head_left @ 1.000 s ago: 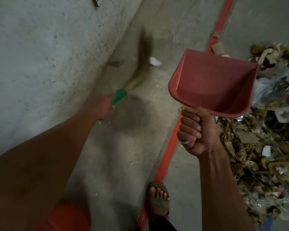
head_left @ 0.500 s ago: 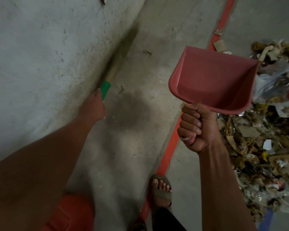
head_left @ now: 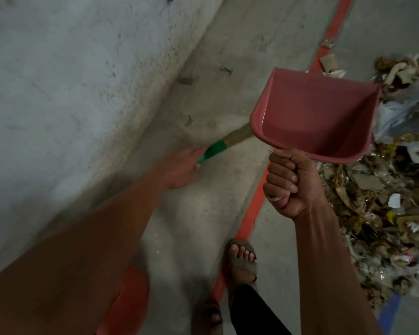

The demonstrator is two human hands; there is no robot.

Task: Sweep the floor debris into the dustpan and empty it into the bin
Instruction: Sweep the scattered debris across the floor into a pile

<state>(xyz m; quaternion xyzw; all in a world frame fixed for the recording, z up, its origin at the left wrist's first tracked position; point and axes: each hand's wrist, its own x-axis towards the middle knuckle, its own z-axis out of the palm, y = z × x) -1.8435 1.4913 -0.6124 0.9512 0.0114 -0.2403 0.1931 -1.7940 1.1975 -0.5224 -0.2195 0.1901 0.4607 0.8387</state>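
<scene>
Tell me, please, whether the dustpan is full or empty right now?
Empty. The dustpan in the right hand is held off the floor, and its pink inside shows bare, with no debris in it.

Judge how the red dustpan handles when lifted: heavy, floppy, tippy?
The dustpan looks like thin moulded plastic, so probably stiff and light; the right hand alone holds it raised. Gripped only at its handle and looking empty, it could tilt easily.

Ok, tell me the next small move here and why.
Probably lower the dustpan to the floor. The right hand holds it raised and it looks empty, while the left hand grips the broom over scattered scraps near the wall.
</scene>
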